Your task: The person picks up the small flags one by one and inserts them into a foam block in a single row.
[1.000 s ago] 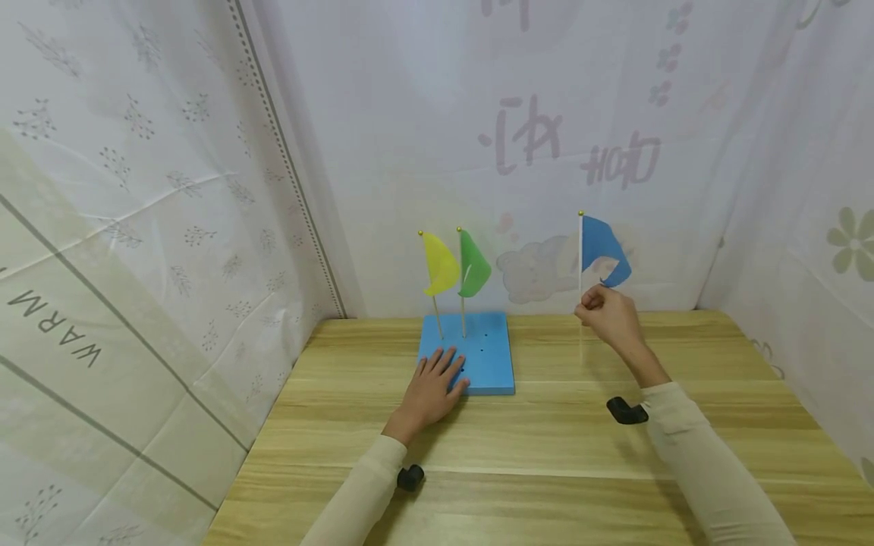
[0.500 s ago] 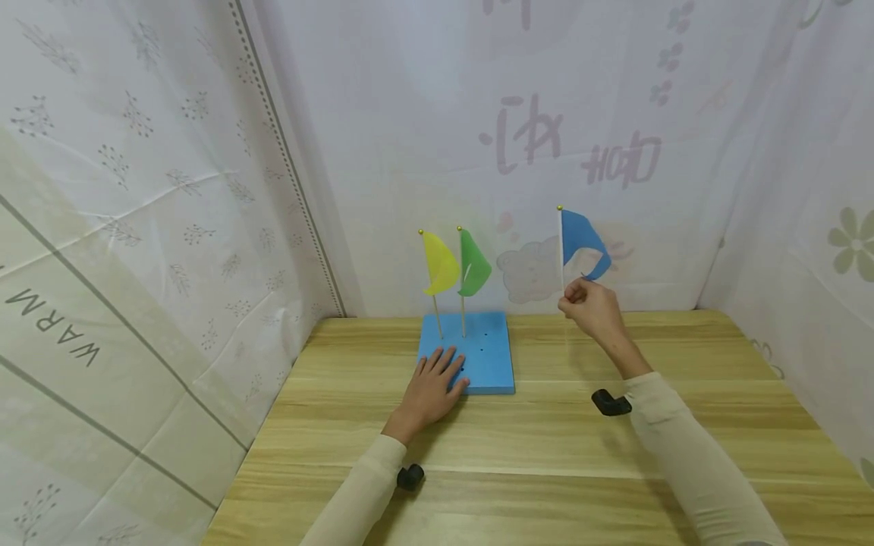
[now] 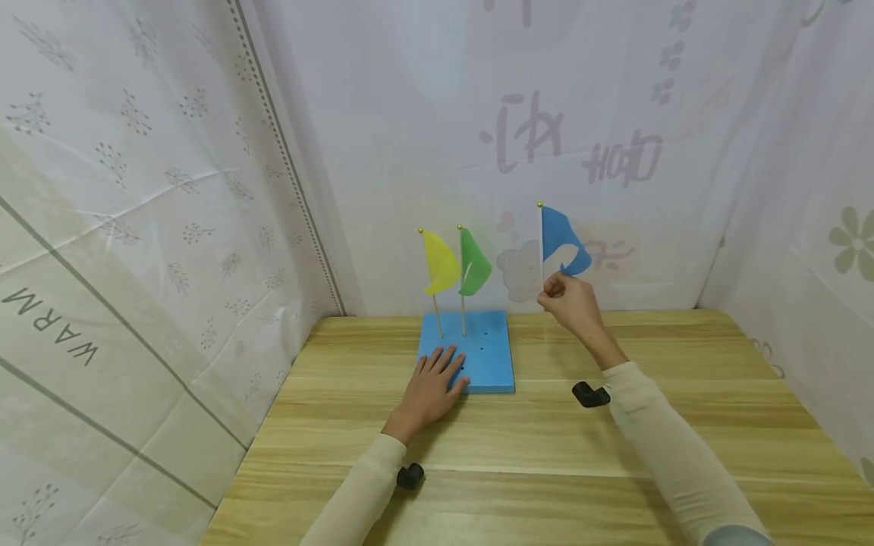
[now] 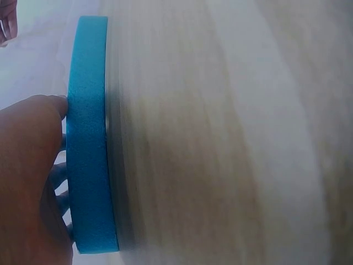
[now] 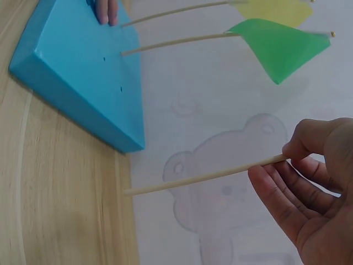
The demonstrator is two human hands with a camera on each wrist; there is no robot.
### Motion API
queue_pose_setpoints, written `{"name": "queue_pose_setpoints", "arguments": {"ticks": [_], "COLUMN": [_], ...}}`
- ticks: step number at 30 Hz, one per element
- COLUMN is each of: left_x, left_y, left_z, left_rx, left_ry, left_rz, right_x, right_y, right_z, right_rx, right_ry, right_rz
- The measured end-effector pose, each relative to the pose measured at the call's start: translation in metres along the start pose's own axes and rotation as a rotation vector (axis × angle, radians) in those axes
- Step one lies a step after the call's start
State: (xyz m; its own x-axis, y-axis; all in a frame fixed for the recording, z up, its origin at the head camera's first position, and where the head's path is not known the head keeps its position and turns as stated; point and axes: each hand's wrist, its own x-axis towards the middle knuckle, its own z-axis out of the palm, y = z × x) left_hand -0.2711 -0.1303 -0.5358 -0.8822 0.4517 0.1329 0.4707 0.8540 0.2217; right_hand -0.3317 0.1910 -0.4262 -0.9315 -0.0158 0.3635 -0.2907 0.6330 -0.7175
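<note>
A blue foam board (image 3: 492,364) with small holes lies on the table, and my left hand (image 3: 432,387) rests on its left front part with fingers spread. Toward the board's back left stand a yellow flag (image 3: 440,262) and a green flag (image 3: 474,264), their sticks planted in it. My right hand (image 3: 572,299) pinches the wooden stick (image 5: 209,175) of a blue flag (image 3: 563,236) between thumb and fingers. That flag is held upright to the right of the board, its stick's lower end free in the right wrist view. Several holes (image 5: 121,89) show beside the green flag's stick.
The wooden table (image 3: 505,470) ends at the back against a printed white curtain (image 3: 382,152). More curtain hangs on the left and right sides. A black wrist device (image 3: 411,476) sits by the left sleeve, another black wrist device (image 3: 590,394) by the right sleeve.
My right hand has carried the blue flag leftward and slightly up, closer to the board. The left hand and the two standing flags have stayed in place.
</note>
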Motion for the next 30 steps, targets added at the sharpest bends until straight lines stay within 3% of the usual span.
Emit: {"name": "queue_pose_setpoints", "arguments": {"ticks": [17,30], "left_x": [-0.001,-0.001], "left_y": [0.000,-0.002], "left_z": [-0.001,0.000], "left_rx": [0.003,0.003], "left_ry": [-0.003,-0.020], "left_rz": [-0.001,-0.005], "right_x": [0.019,0.027], "right_y": [-0.019,-0.033], "right_z": [0.032,0.058], "right_rx": [0.032,0.037], "right_ry": [-0.005,-0.028], "right_rz": [-0.024,-0.091]}}
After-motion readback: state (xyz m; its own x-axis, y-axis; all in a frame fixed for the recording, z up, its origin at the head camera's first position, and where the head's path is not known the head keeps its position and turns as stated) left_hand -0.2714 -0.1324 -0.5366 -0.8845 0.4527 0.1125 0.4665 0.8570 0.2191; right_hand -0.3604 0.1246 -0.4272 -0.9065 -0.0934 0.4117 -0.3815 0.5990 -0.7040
